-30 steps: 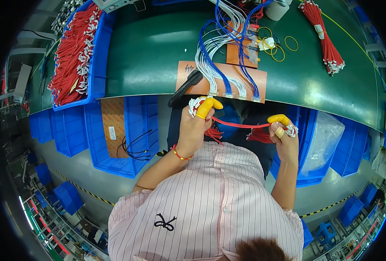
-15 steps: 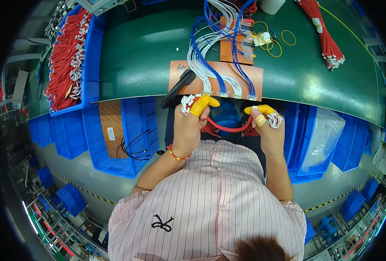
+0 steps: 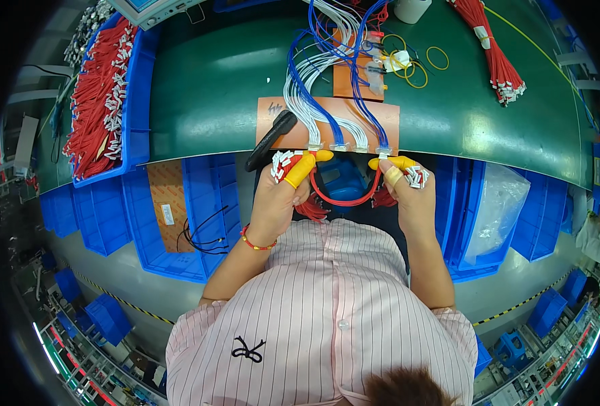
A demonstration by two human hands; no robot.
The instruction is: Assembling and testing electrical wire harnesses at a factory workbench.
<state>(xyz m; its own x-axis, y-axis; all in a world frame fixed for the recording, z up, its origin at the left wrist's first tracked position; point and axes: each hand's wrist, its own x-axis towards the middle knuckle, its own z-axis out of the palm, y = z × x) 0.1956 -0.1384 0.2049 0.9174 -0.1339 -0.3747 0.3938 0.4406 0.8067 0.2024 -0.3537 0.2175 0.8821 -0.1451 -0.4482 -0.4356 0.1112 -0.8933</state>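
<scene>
Both my hands are at the front edge of an orange board (image 3: pixel 273 128), with yellow finger covers on. My left hand (image 3: pixel 278 203) is closed on a bundle of red wires with white connectors (image 3: pixel 283 166) poking out. Gripped in my right hand (image 3: pixel 413 203) is the other end, with a similar cluster of white connectors (image 3: pixel 418 177). A loop of red wires (image 3: pixel 344 202) hangs between them. By my fingertips, white plugs touch or nearly touch the clear sockets (image 3: pixel 338 146) on the board edge; whether they are seated I cannot tell. White and blue wires (image 3: pixel 313 74) run back from those sockets.
A black handle (image 3: pixel 271 141) juts over the board's left corner. At the left is a blue bin (image 3: pixel 137 101) full of red wires. A tied red wire bundle (image 3: pixel 493 57) and yellow rubber bands (image 3: pixel 437 58) lie on the green table (image 3: pixel 212 88). Blue bins (image 3: pixel 482 210) stand below.
Both hands have moved up closer to the board's front edge, bringing the wire ends to its sockets. The red loop now hangs deeper. The whole view has shifted slightly.
</scene>
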